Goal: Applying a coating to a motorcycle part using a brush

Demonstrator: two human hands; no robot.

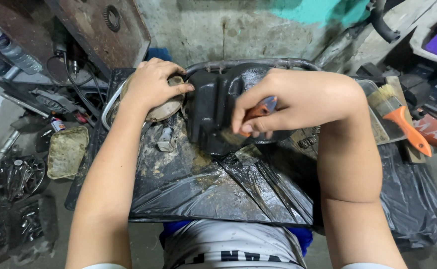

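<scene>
A black, oily metal pan (213,107) lies on a black plastic sheet (203,184) in front of me. My left hand (152,85) grips the pan's left edge, over a round tan part (166,110). My right hand (293,102) holds a small brush with an orange handle (257,113), and its bristles press against the pan's front side.
A second orange-handled paintbrush (400,117) rests in a clear tray (378,124) at the right. A dirty rectangular tray (67,152) and several loose metal parts (19,174) lie on the floor at the left. A plastic bottle (9,49) stands far left. A stained wall (228,30) is behind.
</scene>
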